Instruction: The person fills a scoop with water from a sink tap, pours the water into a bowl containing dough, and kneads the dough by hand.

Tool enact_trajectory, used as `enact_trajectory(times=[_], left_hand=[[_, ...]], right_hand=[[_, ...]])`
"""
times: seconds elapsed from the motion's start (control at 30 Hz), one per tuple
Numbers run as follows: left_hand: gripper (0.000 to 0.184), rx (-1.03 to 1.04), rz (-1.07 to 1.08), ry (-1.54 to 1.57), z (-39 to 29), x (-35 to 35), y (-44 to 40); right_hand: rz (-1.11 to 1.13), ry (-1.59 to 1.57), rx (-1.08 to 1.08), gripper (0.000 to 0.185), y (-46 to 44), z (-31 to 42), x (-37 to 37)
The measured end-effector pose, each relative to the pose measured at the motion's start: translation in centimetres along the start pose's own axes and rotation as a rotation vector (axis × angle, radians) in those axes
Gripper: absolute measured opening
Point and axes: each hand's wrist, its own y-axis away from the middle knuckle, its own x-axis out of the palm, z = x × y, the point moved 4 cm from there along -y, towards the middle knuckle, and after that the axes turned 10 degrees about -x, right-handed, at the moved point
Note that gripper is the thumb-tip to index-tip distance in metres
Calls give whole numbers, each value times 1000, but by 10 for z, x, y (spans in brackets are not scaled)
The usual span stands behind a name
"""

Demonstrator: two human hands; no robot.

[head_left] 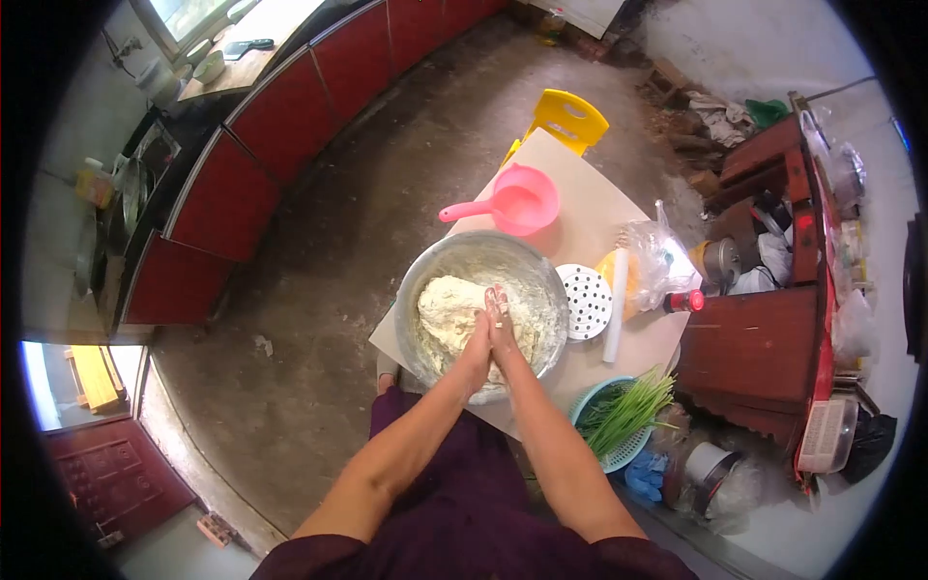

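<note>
A large metal basin stands on the small table, its inner wall coated with flour. Inside it, a rough lump of pale dough lies toward the left, with loose flour to the right. My left hand and my right hand are pressed palm to palm over the basin, beside the dough's right edge. White flour and bits of dough stick to the left fingers. The fingers look straight and close together; whether anything lies between the palms is hidden.
Behind the basin is a pink ladle. To its right are a dotted white disc, a white rolling pin, plastic bags and a red-capped jar. A basket of green stalks sits at the table's right front; a yellow chair stands behind.
</note>
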Motion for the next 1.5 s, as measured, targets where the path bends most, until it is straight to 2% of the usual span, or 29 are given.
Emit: enact_trajectory(times=[0.03,0.13,0.17,0.27,0.3,0.37,0.43,0.57,0.63,0.67,0.7,0.73,0.77,0.8,0.87,0.9,1.0,1.03,1.13,1.23,1.27,1.33,1.43,1.5], left_hand=[[64,-22,85,120,2,-3,5],[58,177,-32,-204,-7,-6,18],[49,429,-160,-188,-9,-6,11],[48,425,-484,-626,-25,-31,-25],[50,353,-456,-721,-35,-35,-32],[58,205,-392,-908,-47,-42,-42],[66,125,-436,-780,-43,-42,-44],[75,40,-458,-621,-22,-32,-41],[73,108,-544,-844,-22,-17,-9],[72,143,-583,-955,-20,-12,5],[57,338,-548,-968,-14,-12,7],[50,452,-489,-878,-8,-17,8],[43,561,-428,-786,-3,-25,9],[37,667,-365,-689,-2,-31,12],[35,344,-363,-332,-4,-52,2],[37,182,-356,-147,-2,-57,-2],[56,-9,-153,114,-4,-43,0],[70,-69,-74,80,-5,-34,3],[64,87,-22,-45,2,-13,1],[51,173,-327,-604,4,-13,-8],[48,207,-433,-734,4,-18,-13],[44,314,-625,-819,5,-39,-27],[45,-72,-619,-874,-22,-38,-15],[49,89,-677,-905,-18,-51,-33]], right_hand=[[-112,-25,83,68,-3,11,-2],[-64,754,155,63,1,60,-3],[-53,825,42,54,2,47,-2],[218,824,-44,49,10,47,3],[217,770,-216,47,16,40,4],[232,942,-189,55,19,43,6],[278,1074,-241,67,19,47,8],[316,1366,-456,62,23,64,5],[312,1425,-495,65,13,46,2],[335,1390,-400,65,7,32,0],[356,1355,-309,64,-1,16,-2],[375,1317,-218,64,-7,14,-3],[432,1111,4,56,-10,9,-12],[302,918,-86,48,-11,1,-15],[53,531,-255,33,-9,-30,-23],[51,102,21,32,-2,-7,-26],[-93,-1023,352,38,12,5,-20],[-108,-1219,383,45,13,8,-16],[-321,-1521,447,47,23,29,-6],[-315,-1456,409,47,26,27,-4],[-298,-1297,422,47,29,19,-1],[-269,-973,443,49,41,1,3],[-222,-979,430,50,50,3,13],[-97,-875,398,52,55,23,13]])
